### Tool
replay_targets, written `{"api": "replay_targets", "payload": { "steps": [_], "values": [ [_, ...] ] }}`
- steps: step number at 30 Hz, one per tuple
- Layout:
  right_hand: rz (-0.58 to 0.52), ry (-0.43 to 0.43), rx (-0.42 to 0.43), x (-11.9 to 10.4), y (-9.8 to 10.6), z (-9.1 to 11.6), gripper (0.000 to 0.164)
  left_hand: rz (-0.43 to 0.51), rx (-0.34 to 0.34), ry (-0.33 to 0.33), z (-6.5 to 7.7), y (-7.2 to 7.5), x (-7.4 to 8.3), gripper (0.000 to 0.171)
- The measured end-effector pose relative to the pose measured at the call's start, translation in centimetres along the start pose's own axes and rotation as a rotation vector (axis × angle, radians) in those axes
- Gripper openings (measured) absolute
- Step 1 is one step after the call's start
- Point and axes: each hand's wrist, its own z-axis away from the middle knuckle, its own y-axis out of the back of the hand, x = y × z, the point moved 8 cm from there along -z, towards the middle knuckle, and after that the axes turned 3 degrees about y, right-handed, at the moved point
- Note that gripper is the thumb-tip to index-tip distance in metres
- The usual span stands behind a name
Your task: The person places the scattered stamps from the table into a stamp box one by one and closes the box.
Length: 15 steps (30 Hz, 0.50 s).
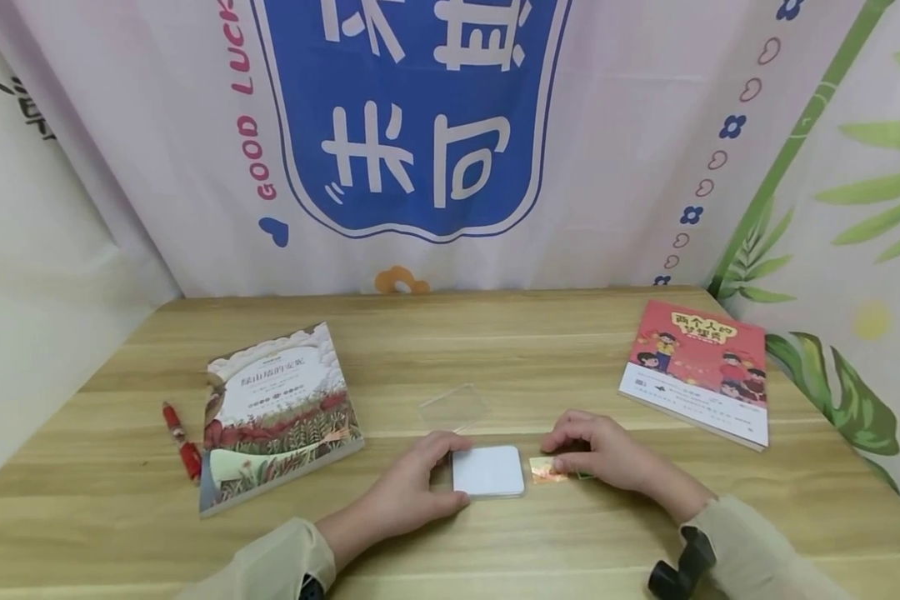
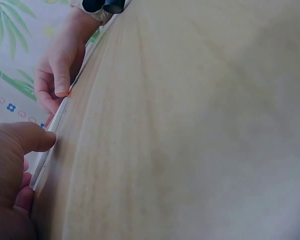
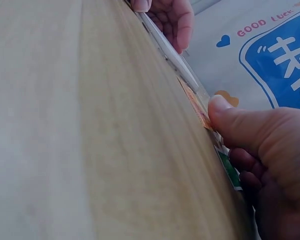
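Observation:
My left hand [image 1: 420,487] grips a thin rectangular white case [image 1: 488,471] with clear edges by its left side, thumb at the near corner and fingers at the far one. The case lies flat on the table. Just right of it is a small shiny orange card [image 1: 547,470]. My right hand [image 1: 600,454] holds this card at its right end, the thumb tip over it and the other fingers curled. A small green card [image 3: 231,170] shows under those curled fingers in the right wrist view. Beyond the white case lies a clear plastic piece [image 1: 456,407].
On the left of the wooden table [image 1: 480,342] lie a book with a flower-field cover [image 1: 279,417] and a red pen [image 1: 182,442]. A red and white book [image 1: 697,371] is at the right. A printed curtain [image 1: 607,150] hangs behind the table's far edge.

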Motion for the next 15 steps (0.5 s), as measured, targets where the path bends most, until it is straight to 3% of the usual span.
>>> {"api": "replay_targets", "payload": {
  "steps": [6,15],
  "values": [
    [0.006,-0.005,0.022,-0.05,0.02,0.01,0.003,-0.004,0.017,-0.005,-0.09,0.09,0.04,0.049],
    [0.000,-0.055,0.056,-0.07,-0.14,0.07,0.005,0.019,0.030,0.021,-0.11,0.04,-0.25,0.049]
  ]
}}
